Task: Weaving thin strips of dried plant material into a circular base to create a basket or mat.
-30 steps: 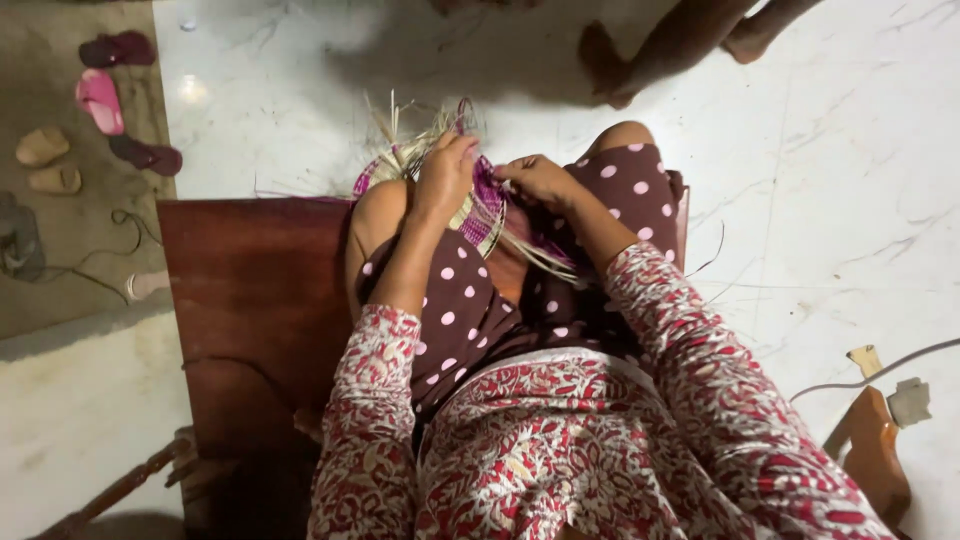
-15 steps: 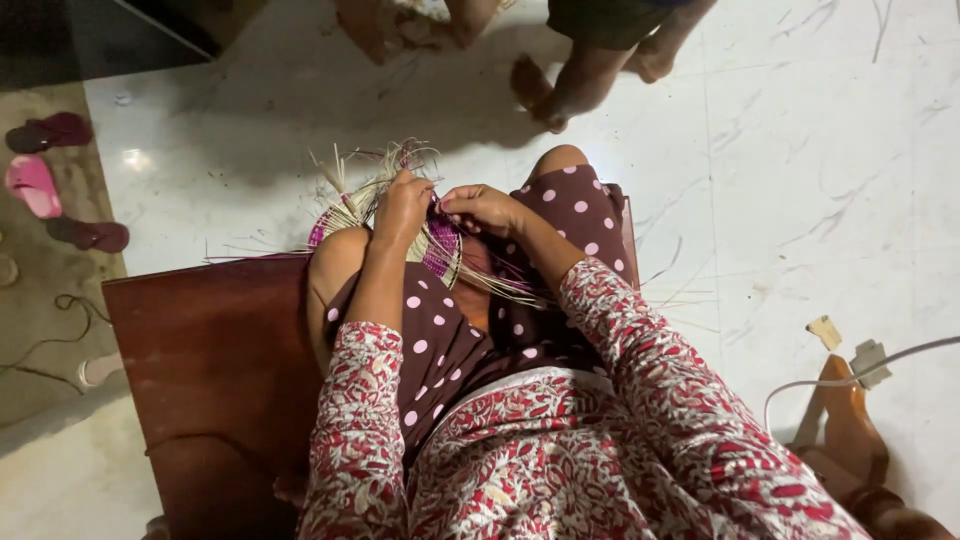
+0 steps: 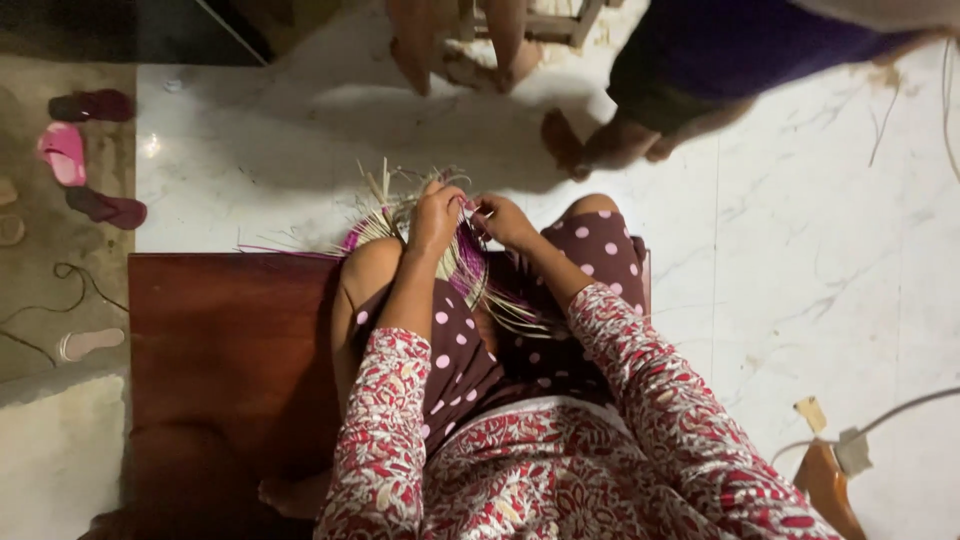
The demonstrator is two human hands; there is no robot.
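The white marble floor (image 3: 800, 250) filled most of the view, with a dark wooden platform (image 3: 230, 350) at about eight o'clock, on which the person sat in a dotted maroon skirt (image 3: 480, 370). A bystander's feet (image 3: 600, 145) stood at one o'clock and scattered sandals (image 3: 85, 160) lay at ten. Over the raised knees, just above centre, sat the woven piece of straw and magenta strips (image 3: 465, 265). Its near part looked plaited, while many loose ends fanned out toward eleven o'clock, so the weaving seemed only partly done. The left hand (image 3: 436, 215) was closed on a bunch of strips; the right hand (image 3: 505, 220) pinched a strand just beside it
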